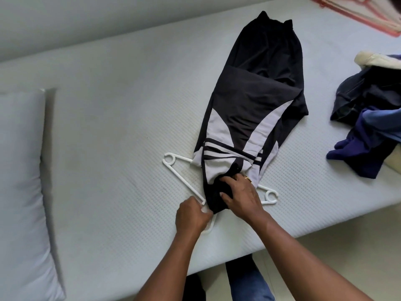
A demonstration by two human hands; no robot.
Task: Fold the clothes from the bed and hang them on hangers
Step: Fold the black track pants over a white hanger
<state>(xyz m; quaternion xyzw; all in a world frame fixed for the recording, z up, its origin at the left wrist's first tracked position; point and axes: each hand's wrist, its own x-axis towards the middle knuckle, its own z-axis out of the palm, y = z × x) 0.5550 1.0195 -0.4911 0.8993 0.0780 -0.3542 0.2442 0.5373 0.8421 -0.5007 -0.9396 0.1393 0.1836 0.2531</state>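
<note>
A black garment with a white leaf-shaped print (245,109) lies folded lengthwise on the bed (121,127), running from the far side toward me. A white plastic hanger (175,170) lies under its near end, with one arm sticking out left and the other arm's end visible right. My left hand (192,216) grips the hanger near its hook, at the garment's near edge. My right hand (240,196) presses and pinches the black fabric at the garment's near end, over the hanger's middle. The hanger's middle is hidden by cloth.
A white pillow (21,181) lies at the left. A heap of dark blue and navy clothes (366,118) sits at the right edge of the bed. Pink hangers (355,14) lie at the far right corner. The bed's near edge runs just below my hands.
</note>
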